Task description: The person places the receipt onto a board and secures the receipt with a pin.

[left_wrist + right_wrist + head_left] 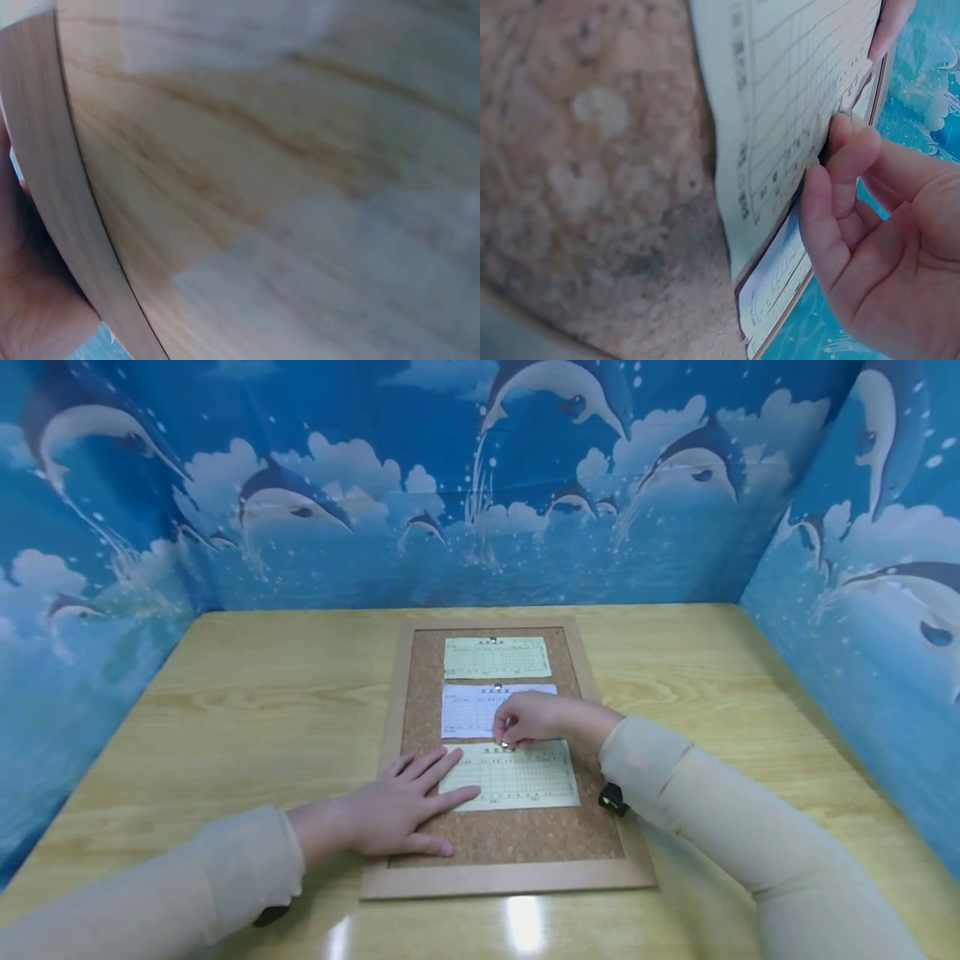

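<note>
A wood-framed cork board lies on the table with three printed slips on it. My right hand pinches a small shiny push pin at the top edge of the lowest pale green slip. In the right wrist view the thumb and fingertips meet at that slip's edge, mostly covering the pin. My left hand lies spread over the board's left side, fingertips on the slip's left part. The white slip sits above, partly behind the right hand, and another green slip is at the top.
Small pins hold the top edges of the upper green slip, one pin, and the white slip, another pin. The wood-grain table extends around the board. A blue dolphin-print curtain encloses the back and sides.
</note>
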The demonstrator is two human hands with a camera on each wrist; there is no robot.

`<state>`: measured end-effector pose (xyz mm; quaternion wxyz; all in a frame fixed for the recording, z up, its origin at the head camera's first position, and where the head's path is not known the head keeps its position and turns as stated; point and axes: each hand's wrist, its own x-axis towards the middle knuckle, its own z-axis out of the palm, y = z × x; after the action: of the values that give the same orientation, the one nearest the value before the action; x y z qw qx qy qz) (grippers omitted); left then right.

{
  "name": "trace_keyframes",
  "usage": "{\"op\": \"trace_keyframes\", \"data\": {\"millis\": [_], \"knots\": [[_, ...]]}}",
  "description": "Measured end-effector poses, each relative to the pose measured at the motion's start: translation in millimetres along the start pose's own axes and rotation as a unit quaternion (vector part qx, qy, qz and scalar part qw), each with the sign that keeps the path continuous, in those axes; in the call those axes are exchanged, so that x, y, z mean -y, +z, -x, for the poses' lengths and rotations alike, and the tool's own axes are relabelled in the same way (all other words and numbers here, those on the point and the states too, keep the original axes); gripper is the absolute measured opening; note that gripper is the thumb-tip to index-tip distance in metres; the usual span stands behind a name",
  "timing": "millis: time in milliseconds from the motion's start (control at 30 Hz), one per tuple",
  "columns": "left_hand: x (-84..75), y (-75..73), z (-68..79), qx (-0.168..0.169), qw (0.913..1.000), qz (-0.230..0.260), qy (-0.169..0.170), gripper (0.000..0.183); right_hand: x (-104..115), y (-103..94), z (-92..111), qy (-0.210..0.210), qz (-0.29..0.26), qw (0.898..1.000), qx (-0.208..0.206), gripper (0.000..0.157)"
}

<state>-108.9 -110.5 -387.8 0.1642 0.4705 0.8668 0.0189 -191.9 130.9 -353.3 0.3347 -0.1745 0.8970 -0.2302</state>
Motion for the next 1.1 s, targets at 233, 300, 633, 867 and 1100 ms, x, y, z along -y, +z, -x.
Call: {"op": "trace_keyframes", "data": {"millis": [233, 300, 633, 867, 1100], "knots": [[0.4, 3.2, -0.1, -0.014, 0.9999, 0.006, 0.005, 0.073, 3, 2.5, 1, 0.012, -0.01, 1.0, -0.004, 0.01], [0.4, 3.4, -0.7, -0.016, 0.9998, 0.002, 0.008, 0.072, 4, 2.9, 1, 0.016, -0.008, 1.0, -0.006, 0.008], [0.9, 4.3, -0.3, -0.015, 0.9998, -0.002, 0.013, 0.072, 1, 6.1, -3, 0.025, -0.016, 1.0, -0.006, 0.007], [0.7, 4.1, 1.9, -0.014, 0.9998, 0.002, 0.012, 0.072, -2, 7.7, 0, 0.0, -0.015, 1.0, -0.009, 0.01], [0.9, 2.4, 1.3, -0.014, 0.9999, -0.004, 0.007, 0.073, -4, 12.0, 25, -0.069, 0.108, 0.99, -0.059, 0.023]]}}
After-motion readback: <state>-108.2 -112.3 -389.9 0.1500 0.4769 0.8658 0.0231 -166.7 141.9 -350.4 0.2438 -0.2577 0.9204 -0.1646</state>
